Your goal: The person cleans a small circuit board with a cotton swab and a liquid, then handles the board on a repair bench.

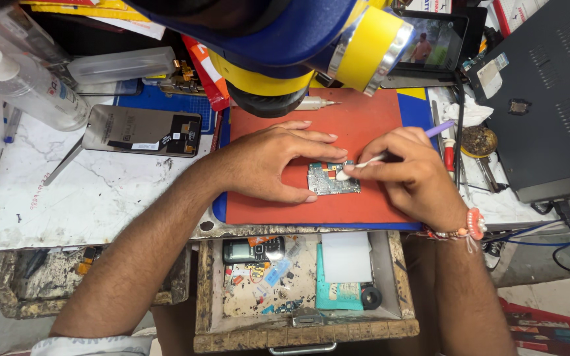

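Note:
A small greenish circuit board (332,179) lies on an orange-red mat (357,118). My left hand (268,161) rests flat on the mat, its fingertips and thumb pinning the board's left edge. A cotton swab (390,153) with a purple stick is pinched in my right hand (413,175), and its white tip touches the board's top. A blue and yellow microscope head (298,46) hangs above the mat.
A phone display panel (141,130) and tweezers (64,161) lie on the white marble slab at left, beside a clear bottle (31,86). An open wooden drawer (301,283) below holds an old keypad phone and small parts. A grey metal box (549,99) stands at right.

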